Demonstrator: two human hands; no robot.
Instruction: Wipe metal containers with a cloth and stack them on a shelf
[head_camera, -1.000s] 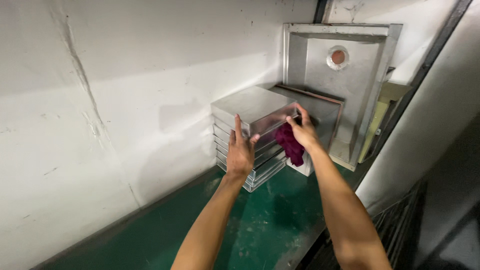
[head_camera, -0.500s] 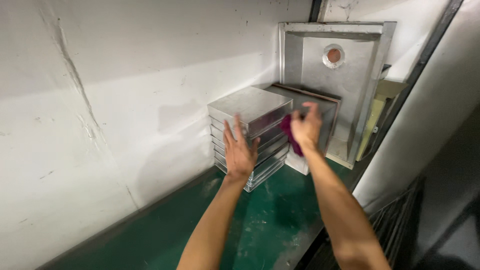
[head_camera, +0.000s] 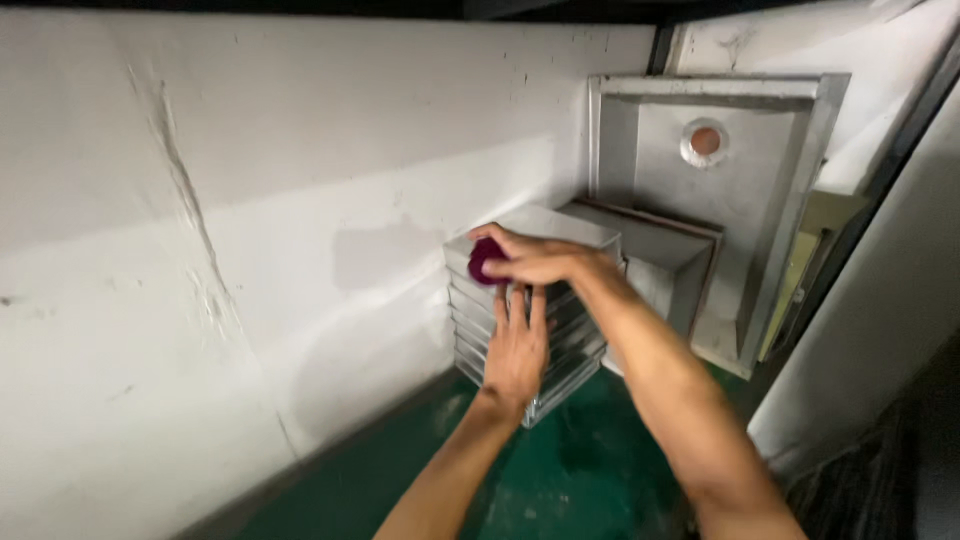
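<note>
Fingers of the right hand clamp a maroon cloth at the tray stack's top-left edge. Left hand lies flat, fingers apart, on the stack's front. Green floor appears open.

Dim, harsh frontal light; hands motion-blurred, corners dark

Left hand flat, fingers spread; right hand curled, grip closed.

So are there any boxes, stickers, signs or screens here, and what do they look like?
None with labels, signs or screens in view.
Stack of metal trays: by the white wall, flat, grey, rectangular; left hand flat on its side.
Cloth: dark red, in the right hand, on top of the stack.
Metal sink panel: leaning upright behind, grey, round drain hole.
</note>
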